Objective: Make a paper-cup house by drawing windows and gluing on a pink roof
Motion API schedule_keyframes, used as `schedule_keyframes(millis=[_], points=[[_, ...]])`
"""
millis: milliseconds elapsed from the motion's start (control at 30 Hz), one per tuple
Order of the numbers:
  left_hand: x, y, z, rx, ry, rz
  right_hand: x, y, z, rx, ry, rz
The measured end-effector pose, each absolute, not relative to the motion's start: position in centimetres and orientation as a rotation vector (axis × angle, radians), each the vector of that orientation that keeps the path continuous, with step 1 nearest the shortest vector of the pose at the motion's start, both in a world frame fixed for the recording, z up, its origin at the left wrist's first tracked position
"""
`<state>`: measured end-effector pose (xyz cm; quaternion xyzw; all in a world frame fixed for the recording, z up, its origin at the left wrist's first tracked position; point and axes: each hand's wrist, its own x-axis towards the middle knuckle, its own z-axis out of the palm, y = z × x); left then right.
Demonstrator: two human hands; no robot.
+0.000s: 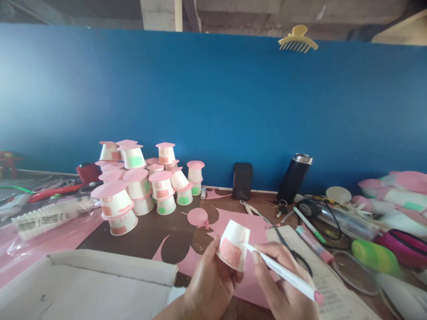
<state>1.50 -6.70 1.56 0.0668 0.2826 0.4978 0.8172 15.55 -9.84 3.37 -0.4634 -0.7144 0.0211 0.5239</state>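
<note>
Gripping an upturned white tapered paper cup (238, 234) with a reddish-pink patch coloured near its rim, the left hand (211, 278) has its fingers curled around the lower part, thumb on the near side, over the middle of the table. The right hand (282, 286) is closed in a writing grip on a slim white marker with a pink end (290, 276), its tip at or very near the cup's right side; whether it actually touches is too fine to tell. A stroke could skid if the cup turns in the fingers under the nib's pressure, and a tight squeeze might dent the thin wall. The left thumb, close to the patch, could smear it if the colour is damp. A bump from an arm would probably topple the stacked white cups with pink paper discs (162, 186) farther left, since they merely seem to rest on one another. Counting up, there is one cup in hand, one marker in use, and at least a dozen stacked cups, their overlaps preventing an exact figure. There is also one loose pink disc (197, 217), one black upright phone (242, 182), one black steel-topped bottle (294, 180) and one yellow claw clip (298, 40).
</note>
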Motion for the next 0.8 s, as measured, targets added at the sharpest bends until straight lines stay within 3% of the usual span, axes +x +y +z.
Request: schedule_keyframes(millis=[500, 800], points=[[1.4, -6.6, 1.4, 0.142, 0.578, 1.062, 15.5, -9.9, 3.3, -1.106, -1.721, 0.075], [1.2, -6.8, 2.0, 0.085, 0.54, 1.023, 16.0, -8.5, 2.9, -1.233, -1.15, 0.53]])
